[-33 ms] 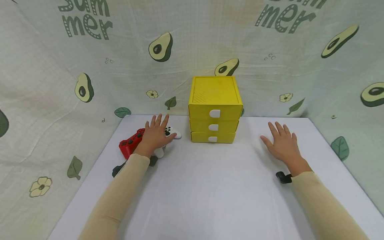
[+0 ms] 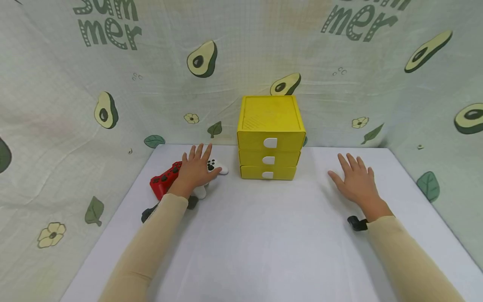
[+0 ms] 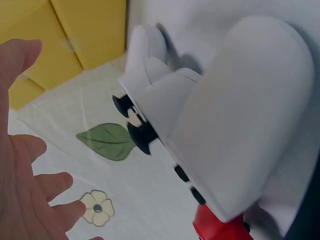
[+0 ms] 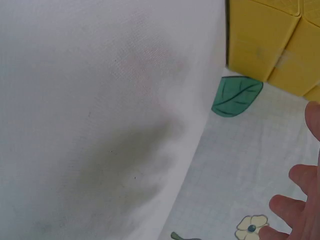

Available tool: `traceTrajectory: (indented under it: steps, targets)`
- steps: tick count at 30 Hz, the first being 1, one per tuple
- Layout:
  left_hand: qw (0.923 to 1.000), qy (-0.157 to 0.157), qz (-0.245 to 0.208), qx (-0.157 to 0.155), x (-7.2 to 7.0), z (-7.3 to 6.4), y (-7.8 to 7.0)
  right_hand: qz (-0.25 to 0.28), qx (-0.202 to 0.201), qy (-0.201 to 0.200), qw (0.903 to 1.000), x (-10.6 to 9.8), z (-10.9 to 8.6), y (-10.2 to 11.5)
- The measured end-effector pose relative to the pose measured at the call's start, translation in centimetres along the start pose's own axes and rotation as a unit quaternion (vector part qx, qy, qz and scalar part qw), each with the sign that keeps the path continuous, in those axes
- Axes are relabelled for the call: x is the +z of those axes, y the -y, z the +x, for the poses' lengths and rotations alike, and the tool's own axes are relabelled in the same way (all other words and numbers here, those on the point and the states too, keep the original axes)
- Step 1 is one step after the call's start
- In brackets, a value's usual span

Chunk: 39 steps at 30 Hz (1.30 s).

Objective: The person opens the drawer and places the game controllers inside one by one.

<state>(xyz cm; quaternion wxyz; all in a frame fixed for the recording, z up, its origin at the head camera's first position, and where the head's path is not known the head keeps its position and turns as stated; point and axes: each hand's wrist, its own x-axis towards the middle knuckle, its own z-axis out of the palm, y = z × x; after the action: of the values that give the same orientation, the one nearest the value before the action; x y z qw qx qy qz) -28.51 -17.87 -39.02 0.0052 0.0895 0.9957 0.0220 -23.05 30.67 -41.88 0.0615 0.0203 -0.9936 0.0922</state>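
My left hand [image 2: 193, 171] is spread above a white game controller [image 2: 220, 167], partly covering it in the head view. The left wrist view shows that controller [image 3: 240, 115] close up, its dark thumbsticks facing away, with a gap between it and the fingers. Beside the left wrist lies a red game controller [image 2: 161, 183]. A black game controller [image 2: 192, 203] is mostly hidden under the left forearm. On the right, my right hand [image 2: 354, 179] hovers over the white table with fingers apart and nothing in its grasp; its shadow shows in the right wrist view.
A yellow unit with three drawers [image 2: 269, 115] stands at the table's back, between the hands. Each drawer has a white tab and is closed. Behind the white table [image 2: 264, 239] hangs a cloth [image 2: 234, 33] printed with avocados. A black wrist device [image 2: 357, 223] sits at the right cuff.
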Motion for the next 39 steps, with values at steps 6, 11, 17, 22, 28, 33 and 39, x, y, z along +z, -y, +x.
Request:
traceTrajectory:
  steps: [6, 11, 17, 22, 28, 33, 39]
  targets:
    - [1.0000, -0.007, -0.006, 0.000, 0.0, -0.2, 0.3, -0.002, 0.001, 0.002, 1.0000, -0.3, 0.0, 0.1]
    - [0.9999, -0.010, -0.006, 0.001, -0.2, -0.4, 0.3, 0.003, 0.000, -0.002, 1.0000, -0.5, 0.1, 0.4]
    - [0.9999, -0.014, -0.005, 0.002, -0.4, -0.5, 0.2, 0.002, -0.002, -0.005, 1.0000, -0.8, 0.2, 0.8]
    - [0.9998, -0.019, -0.002, 0.003, -0.6, -0.5, 0.1, 0.003, -0.007, -0.012, 0.9999, -1.2, 0.4, 1.1]
    - [0.9996, -0.029, -0.006, 0.004, -1.2, -0.7, -0.5, 0.016, -0.020, -0.024, 0.9994, -2.0, 0.8, 1.6]
    - [0.9994, -0.032, -0.004, 0.006, -1.7, -1.0, -1.0, 0.034, -0.024, -0.033, 0.9986, -2.7, 1.2, 2.0]
    - [0.9989, -0.042, -0.015, 0.012, -2.4, -1.4, -1.7, 0.063, -0.024, -0.033, 0.9972, -3.5, 1.6, 2.6]
